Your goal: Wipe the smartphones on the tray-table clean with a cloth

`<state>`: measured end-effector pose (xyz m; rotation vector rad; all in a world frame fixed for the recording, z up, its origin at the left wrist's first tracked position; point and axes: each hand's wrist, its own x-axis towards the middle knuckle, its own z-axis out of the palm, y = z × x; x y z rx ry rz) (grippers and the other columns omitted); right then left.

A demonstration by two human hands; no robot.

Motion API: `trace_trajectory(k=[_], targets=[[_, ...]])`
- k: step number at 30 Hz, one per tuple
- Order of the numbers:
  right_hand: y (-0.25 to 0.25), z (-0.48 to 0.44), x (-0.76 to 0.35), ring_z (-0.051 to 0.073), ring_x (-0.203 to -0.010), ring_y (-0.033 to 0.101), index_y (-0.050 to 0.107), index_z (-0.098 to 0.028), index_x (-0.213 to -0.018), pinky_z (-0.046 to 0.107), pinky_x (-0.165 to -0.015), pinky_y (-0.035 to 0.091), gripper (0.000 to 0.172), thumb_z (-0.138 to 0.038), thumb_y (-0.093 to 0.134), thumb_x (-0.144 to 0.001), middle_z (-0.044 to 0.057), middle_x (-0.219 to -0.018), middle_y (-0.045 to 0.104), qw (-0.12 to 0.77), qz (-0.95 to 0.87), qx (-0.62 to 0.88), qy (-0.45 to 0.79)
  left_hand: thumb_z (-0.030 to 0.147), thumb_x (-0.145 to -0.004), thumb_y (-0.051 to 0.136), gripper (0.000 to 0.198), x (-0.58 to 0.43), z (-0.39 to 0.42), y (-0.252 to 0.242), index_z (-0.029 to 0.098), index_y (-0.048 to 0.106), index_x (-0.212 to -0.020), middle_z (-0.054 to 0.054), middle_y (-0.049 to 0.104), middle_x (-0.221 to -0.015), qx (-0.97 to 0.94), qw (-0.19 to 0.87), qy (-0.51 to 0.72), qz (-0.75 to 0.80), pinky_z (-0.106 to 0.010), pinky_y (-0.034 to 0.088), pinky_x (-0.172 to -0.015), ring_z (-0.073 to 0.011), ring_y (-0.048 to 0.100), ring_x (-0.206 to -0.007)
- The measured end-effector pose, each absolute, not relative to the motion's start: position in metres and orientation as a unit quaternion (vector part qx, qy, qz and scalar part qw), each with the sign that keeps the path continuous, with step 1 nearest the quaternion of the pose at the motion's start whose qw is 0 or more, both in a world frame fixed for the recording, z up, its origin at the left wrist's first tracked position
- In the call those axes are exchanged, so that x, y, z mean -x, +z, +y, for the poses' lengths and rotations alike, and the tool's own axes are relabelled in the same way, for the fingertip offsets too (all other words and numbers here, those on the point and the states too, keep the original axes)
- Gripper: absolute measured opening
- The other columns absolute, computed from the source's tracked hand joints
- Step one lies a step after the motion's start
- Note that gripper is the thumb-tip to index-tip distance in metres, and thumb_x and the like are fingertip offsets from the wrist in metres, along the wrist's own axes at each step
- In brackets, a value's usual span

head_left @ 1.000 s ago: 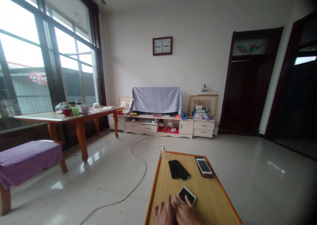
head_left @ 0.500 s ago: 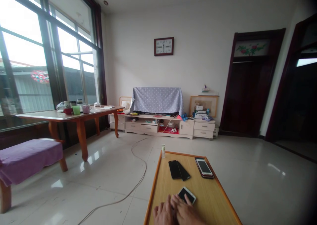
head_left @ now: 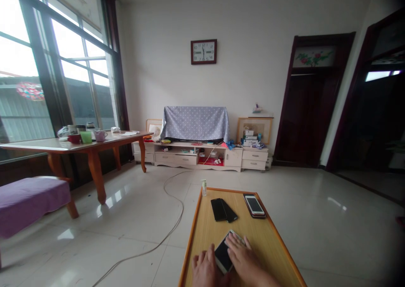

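On the low wooden table (head_left: 272, 245) in front of me lies a white-edged phone (head_left: 223, 255) with a dark screen, angled toward me. My right hand (head_left: 245, 259) rests on its right side, fingers spread over the top edge. My left hand (head_left: 204, 270) touches its left edge near the table's near end. Farther along the table lie two black phones (head_left: 223, 209) side by side and a white phone on a dark case (head_left: 254, 205). A small pump bottle (head_left: 204, 187) stands at the far left corner.
A white cable (head_left: 167, 232) snakes across the tiled floor left of the table. A purple-cushioned bench (head_left: 28, 200) and a long wooden table with cups (head_left: 85, 143) stand by the window. A TV cabinet (head_left: 202, 154) lines the far wall; dark doors are at right.
The phone under my hands has slid closer to me and turned more lengthwise. My right hand now lies over its right side. The view dropped slightly.
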<state>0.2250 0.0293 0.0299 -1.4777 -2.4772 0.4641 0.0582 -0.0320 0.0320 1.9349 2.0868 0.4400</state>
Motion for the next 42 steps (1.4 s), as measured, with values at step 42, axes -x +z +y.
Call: trace_trajectory(k=[42], targets=[[0.025, 0.033, -0.235, 0.026, -0.152, 0.017, 0.034, -0.016, -0.154, 0.051, -0.124, 0.008, 0.056, -0.036, 0.029, -0.102, 0.010, -0.162, 0.025, 0.155, -0.777, 0.594, 0.138, 0.052, -0.083, 0.054, 0.062, -0.074, -0.029, 0.040, 0.016, 0.053, -0.135, -0.015, 0.064, -0.130, -0.698, 0.071, 0.171, 0.692, -0.041, 0.027, -0.104, -0.0303, 0.052, -0.123]])
